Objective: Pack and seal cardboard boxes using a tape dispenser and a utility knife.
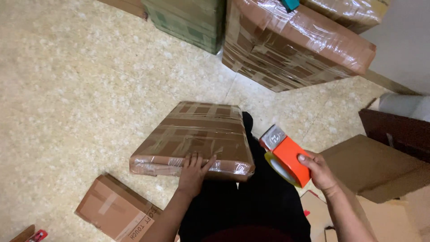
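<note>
A flat cardboard parcel, wrapped all over in clear tape, rests on my lap over black trousers. My left hand lies on its near edge, fingers spread over the taped side. My right hand grips an orange tape dispenser with a roll of clear tape, held in the air just to the right of the parcel and not touching it.
Large tape-wrapped boxes and a green box stand on the speckled floor ahead. A small flattened carton lies at lower left. Plain cardboard boxes crowd the right side by a white wall.
</note>
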